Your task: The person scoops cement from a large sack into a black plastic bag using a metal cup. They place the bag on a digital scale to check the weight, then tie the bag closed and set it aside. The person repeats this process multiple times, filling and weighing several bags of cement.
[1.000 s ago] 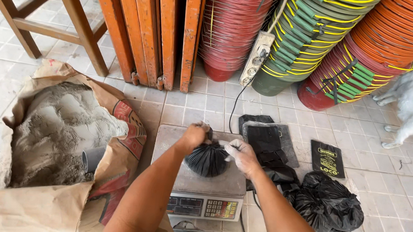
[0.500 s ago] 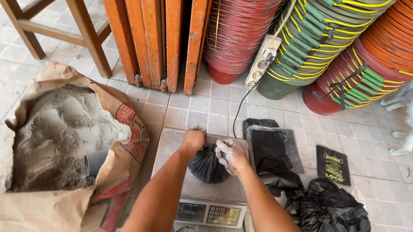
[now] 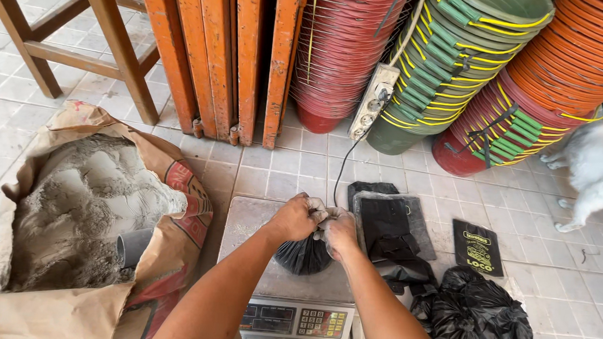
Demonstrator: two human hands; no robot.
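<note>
At the far left a wooden stool (image 3: 79, 44) stands on the tiled floor (image 3: 280, 172), and below it an opened brown paper sack (image 3: 134, 278) lies slumped, filled with grey cement powder (image 3: 76, 211) in which a short grey pipe scoop (image 3: 133, 246) is stuck. Behind, folded orange metal frames (image 3: 218, 53) lean upright against one another. In the middle a digital scale (image 3: 287, 294) sits on the floor with its keypad and display facing the person, and on its platform rests a small black plastic bag (image 3: 303, 255) (rounded and full, its neck gathered upward). The left hand (image 3: 297, 218) is clenched around the bag's neck from the left, and the right hand (image 3: 339, 231) pinches the same neck from the right, the two hands touching each other just above the bag. A white power strip (image 3: 374, 101) leans against a stack of red baskets (image 3: 347, 47), and its black cable runs down toward the scale. To the right of that stack are a green stack with yellow ties (image 3: 455, 60) and more red and orange stacks (image 3: 565, 74). Just beside the scale on the right lies a flat pile of empty black bags (image 3: 389, 224), then a small black printed packet (image 3: 478, 247), and nearer the person a heap of filled black bags (image 3: 480, 320). At the right edge a white cat (image 3: 598, 170) stands on the tiles.
</note>
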